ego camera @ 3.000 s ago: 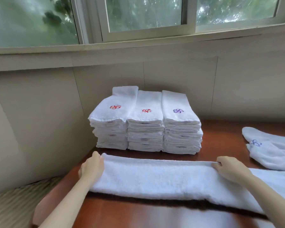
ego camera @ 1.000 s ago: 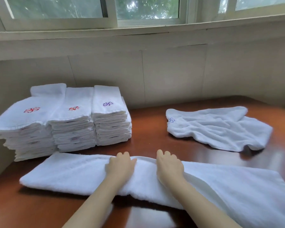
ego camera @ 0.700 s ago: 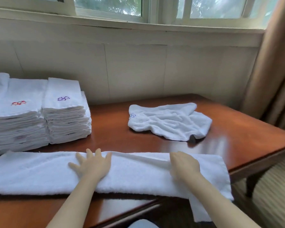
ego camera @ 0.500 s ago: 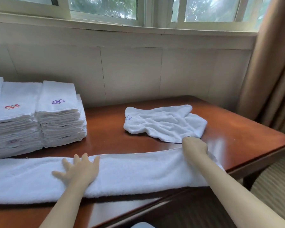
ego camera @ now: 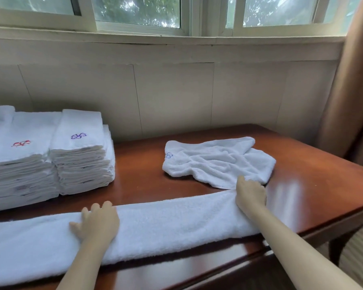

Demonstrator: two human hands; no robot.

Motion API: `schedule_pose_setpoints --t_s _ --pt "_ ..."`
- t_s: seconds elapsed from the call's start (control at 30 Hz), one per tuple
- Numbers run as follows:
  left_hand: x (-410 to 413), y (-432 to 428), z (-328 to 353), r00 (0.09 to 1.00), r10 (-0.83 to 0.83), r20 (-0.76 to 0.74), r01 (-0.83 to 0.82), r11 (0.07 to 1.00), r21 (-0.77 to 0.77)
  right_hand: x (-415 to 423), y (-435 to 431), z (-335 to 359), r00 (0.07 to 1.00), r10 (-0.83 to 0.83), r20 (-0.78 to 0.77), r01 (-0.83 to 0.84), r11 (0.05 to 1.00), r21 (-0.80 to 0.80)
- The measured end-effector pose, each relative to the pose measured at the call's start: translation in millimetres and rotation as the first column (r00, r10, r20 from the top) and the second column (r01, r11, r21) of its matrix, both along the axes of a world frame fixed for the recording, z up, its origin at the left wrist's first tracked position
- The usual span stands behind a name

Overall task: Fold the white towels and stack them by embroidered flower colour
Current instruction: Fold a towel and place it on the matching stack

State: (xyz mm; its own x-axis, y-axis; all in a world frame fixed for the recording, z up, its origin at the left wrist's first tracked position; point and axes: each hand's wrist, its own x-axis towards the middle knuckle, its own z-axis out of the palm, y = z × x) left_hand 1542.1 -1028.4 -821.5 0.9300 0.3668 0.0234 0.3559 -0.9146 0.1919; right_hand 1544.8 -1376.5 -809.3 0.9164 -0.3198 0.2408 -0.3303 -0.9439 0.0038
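Fingers [ego camera: 96, 208] of my left hand [ego camera: 96, 223] lie flat on the towel [ego camera: 166, 222] at 6 o'clock on the tabletop [ego camera: 147, 185]. My right hand [ego camera: 250, 193] grips its end, toward 3 o'clock. I am mid-fold. Next, I think, that end goes over toward 9 o'clock, with the edges lined up.

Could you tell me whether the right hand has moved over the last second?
Yes: the right hand slid right along the long towel to its end, beside the crumpled towel.
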Motion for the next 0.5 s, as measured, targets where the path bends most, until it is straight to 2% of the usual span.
schedule_pose_setpoints --t_s 0.1,0.2,0.37,0.43,0.5 --pt "10.3 -9.6 -4.0 0.966 -0.215 0.146 0.228 0.97 -0.086 7.2 -5.4 -5.1 0.995 -0.017 0.102 0.01 0.998 0.066" --pt "19.4 -14.3 -4.4 0.912 -0.341 0.228 0.376 0.918 -0.129 14.7 -9.5 -6.0 0.99 -0.034 0.137 0.03 0.999 0.032" --pt "26.5 -4.4 -1.1 0.915 -0.355 0.191 0.376 0.923 -0.084 26.0 -11.2 -3.6 0.998 -0.051 0.023 0.05 0.998 0.036" --pt "25.8 -5.6 0.3 0.93 -0.324 0.175 0.336 0.941 -0.045 27.1 -3.9 -1.1 0.997 -0.076 -0.002 0.076 0.995 -0.064" --pt "24.7 -12.7 0.9 0.924 -0.315 0.215 0.315 0.948 0.035 25.2 8.9 0.1 0.998 -0.036 0.056 0.044 0.989 -0.143"
